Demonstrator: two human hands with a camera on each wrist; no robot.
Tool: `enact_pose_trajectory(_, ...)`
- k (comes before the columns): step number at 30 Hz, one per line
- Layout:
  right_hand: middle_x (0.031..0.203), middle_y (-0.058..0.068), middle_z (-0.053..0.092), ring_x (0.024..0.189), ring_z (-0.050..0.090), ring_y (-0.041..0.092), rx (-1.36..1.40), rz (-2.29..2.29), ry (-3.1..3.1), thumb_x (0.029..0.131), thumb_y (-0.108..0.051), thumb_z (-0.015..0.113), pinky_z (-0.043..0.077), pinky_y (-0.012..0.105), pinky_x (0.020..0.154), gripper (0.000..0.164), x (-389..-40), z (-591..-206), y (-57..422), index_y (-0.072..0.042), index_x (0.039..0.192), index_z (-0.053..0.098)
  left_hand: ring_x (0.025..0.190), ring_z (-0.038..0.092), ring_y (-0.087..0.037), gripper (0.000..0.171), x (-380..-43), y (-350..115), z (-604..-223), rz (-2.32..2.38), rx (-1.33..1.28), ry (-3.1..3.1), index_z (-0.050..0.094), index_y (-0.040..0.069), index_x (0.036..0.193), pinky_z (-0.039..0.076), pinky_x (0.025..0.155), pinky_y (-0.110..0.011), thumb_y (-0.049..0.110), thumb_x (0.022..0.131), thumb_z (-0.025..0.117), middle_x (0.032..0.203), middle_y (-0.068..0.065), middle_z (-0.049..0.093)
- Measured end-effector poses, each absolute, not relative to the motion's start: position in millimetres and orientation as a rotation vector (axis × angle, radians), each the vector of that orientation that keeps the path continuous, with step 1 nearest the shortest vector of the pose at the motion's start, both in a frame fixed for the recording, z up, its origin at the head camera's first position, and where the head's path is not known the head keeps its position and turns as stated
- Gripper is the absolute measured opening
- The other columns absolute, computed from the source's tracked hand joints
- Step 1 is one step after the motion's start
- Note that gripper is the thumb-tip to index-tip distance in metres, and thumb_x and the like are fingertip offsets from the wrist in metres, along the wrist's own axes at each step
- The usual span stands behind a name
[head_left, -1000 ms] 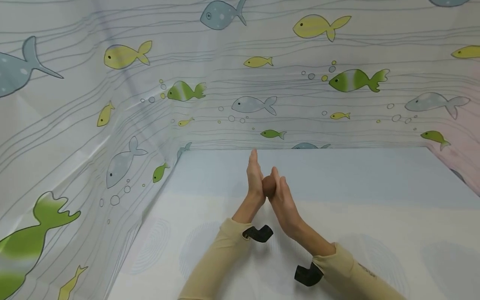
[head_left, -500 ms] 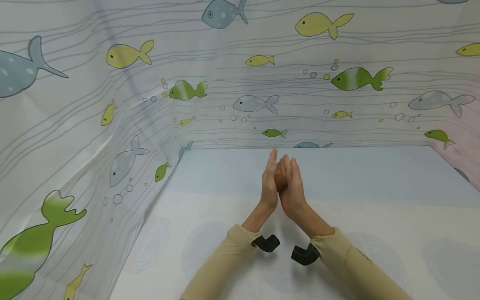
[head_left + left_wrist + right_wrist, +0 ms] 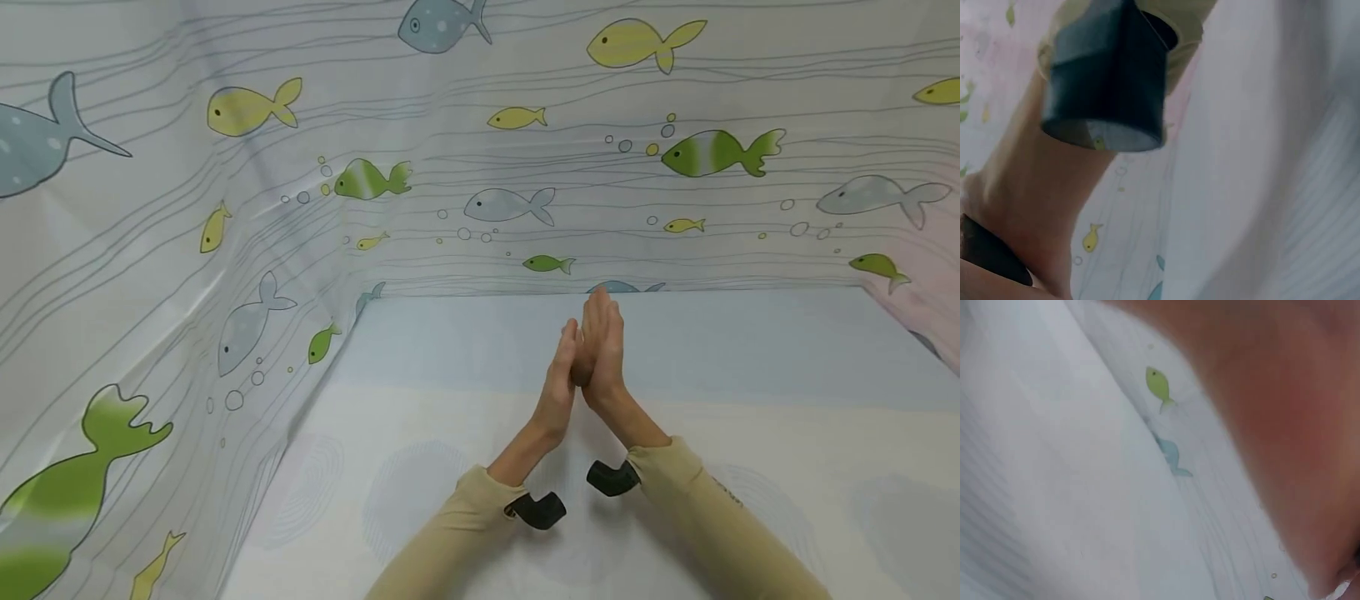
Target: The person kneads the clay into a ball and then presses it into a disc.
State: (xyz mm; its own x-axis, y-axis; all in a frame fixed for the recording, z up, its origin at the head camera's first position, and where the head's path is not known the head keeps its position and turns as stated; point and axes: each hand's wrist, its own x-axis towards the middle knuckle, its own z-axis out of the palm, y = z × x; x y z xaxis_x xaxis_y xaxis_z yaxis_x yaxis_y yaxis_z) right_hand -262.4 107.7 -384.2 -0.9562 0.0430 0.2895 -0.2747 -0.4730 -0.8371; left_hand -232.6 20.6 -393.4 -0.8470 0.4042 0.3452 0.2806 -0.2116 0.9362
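Between my two palms sits a small brown ball (image 3: pixel 581 373), smooth like clay, partly covered by the hands. My left hand (image 3: pixel 556 393) lies flat against its left side, fingers extended forward. From the right, my right hand (image 3: pixel 606 360) presses on it with straight fingers, its tips reaching farther forward than the left's. Both hands are raised over the table. The left wrist view catches the dark side of the ball (image 3: pixel 991 253) at the lower left. Blurred skin fills the right of the right wrist view; which hand it belongs to I cannot tell.
A white and pale blue table surface (image 3: pixel 420 350) spreads below the hands. Fish-printed sheets (image 3: pixel 450 250) hang behind it and at the left. Each wrist carries a black camera mount, the left one (image 3: pixel 542 510) and the right one (image 3: pixel 613 478) close together.
Both hands have shifted right with the ball between them. The right hand has slid forward while the left has slipped back against it, so the right fingertips now lead.
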Motion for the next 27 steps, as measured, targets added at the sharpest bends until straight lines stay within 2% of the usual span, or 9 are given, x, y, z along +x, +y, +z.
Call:
enact_pose_trajectory(5, 0.167, -0.004, -0.008, 0.153, -0.007, 0.012, 0.498, 2.431, -1.476, 0.103, -0.054, 0.022, -0.004, 0.044, 0.122, 0.072, -261, -388, 105, -0.02, 0.16, -0.004, 0.151, -0.013, -0.015, 0.074, -229, 16, -381, 2.218, 0.881, 1.972, 0.0, 0.012, 0.16, -0.006, 0.121, -0.046, 0.056, 0.101, 0.012, 0.166, 0.004, -0.003)
enact_pose_trajectory(8, 0.167, 0.001, -0.006, 0.153, -0.006, 0.017, 0.61, 2.363, -1.516, 0.102, -0.058, 0.022, -0.003, 0.049, 0.122, 0.077, -256, -394, 100, -0.015, 0.16, -0.005, 0.152, -0.01, -0.015, 0.074, -229, 15, -376, 2.274, 0.841, 2.0, 0.006, 0.015, 0.16, -0.006, 0.121, -0.048, 0.057, 0.101, 0.013, 0.166, 0.004, 0.0)
enact_pose_trajectory(12, 0.167, 0.006, -0.006, 0.153, -0.005, 0.022, 0.716, 2.282, -1.565, 0.101, -0.062, 0.022, -0.005, 0.054, 0.12, 0.081, -249, -400, 94, -0.013, 0.16, -0.006, 0.152, -0.004, -0.013, 0.073, -229, 16, -377, 2.39, 0.651, 1.933, 0.013, 0.019, 0.16, -0.002, 0.122, -0.048, 0.059, 0.099, 0.019, 0.166, 0.005, 0.003)
enact_pose_trajectory(17, 0.167, 0.008, -0.006, 0.153, -0.005, 0.024, 0.75, 2.226, -1.605, 0.101, -0.064, 0.025, -0.004, 0.052, 0.121, 0.084, -241, -398, 90, -0.011, 0.159, -0.006, 0.152, 0.0, -0.014, 0.073, -234, 19, -382, 2.468, 0.511, 1.926, 0.012, 0.017, 0.16, 0.002, 0.122, -0.045, 0.055, 0.099, 0.025, 0.166, 0.003, 0.006)
enact_pose_trajectory(23, 0.167, 0.005, -0.006, 0.153, -0.004, 0.021, 0.739, 2.335, -1.606, 0.103, -0.058, 0.017, -0.001, 0.045, 0.123, 0.072, -231, -391, 88, -0.019, 0.16, -0.007, 0.152, 0.012, -0.02, 0.072, -244, 19, -383, 2.529, 0.555, 2.022, 0.013, 0.013, 0.159, 0.012, 0.122, -0.047, 0.051, 0.1, 0.031, 0.164, -0.002, 0.014)
enact_pose_trajectory(27, 0.167, 0.006, -0.003, 0.153, -0.002, 0.022, 0.743, 2.378, -1.607, 0.104, -0.054, 0.013, 0.002, 0.044, 0.123, 0.068, -224, -387, 85, -0.021, 0.16, -0.006, 0.153, 0.006, -0.022, 0.071, -254, 13, -381, 2.546, 0.524, 2.095, 0.016, 0.012, 0.158, 0.007, 0.122, -0.049, 0.047, 0.099, 0.033, 0.165, -0.004, 0.011)
